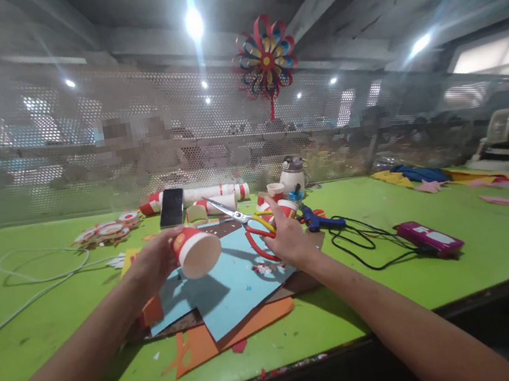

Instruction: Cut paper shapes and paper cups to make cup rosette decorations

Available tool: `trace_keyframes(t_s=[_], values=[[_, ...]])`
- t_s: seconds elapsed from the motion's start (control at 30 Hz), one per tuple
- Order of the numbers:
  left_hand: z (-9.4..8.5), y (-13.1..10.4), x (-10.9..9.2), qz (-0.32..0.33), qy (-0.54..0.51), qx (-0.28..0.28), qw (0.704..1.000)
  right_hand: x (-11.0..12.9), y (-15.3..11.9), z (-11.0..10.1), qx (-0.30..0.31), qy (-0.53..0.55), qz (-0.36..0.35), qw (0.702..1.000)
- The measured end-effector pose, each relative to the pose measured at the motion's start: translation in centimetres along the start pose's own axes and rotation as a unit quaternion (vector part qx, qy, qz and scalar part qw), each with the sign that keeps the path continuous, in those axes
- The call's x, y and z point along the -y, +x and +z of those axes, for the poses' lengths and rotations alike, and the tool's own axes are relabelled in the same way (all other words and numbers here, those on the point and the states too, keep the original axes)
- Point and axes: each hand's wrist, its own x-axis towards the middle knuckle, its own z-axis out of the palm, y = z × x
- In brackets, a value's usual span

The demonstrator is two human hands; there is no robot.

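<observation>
a paper cup (200, 253) is gripped by curled fingers of the left hand (160, 253), scissors (241, 217) kinda clutched by those of the right hand (291, 239)

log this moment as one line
left hand: holds tilted paper cup | right hand: holds scissors by handles | beneath: blue paper | nearby: glue gun, phone

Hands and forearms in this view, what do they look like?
The left hand and right hand wear no gloves. The left forearm and right forearm show no sleeve, watch or bracelet. Rings can't be ruled out where the left hand is hidden.
</observation>
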Motion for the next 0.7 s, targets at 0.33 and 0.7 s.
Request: trace_keyframes(t_s=[0.33, 0.7], values=[[3.4, -1.3, 1.6, -0.127, 0.016, 0.189, 0.974, 0.6, -0.5, 0.2, 0.0, 0.046, -0.083, 0.995], [3.1, -1.7, 1.7, -0.121, -0.008, 0.064, 0.991, 2.0, -1.4, 0.4, 0.011, -0.029, -0.218, 0.975]])
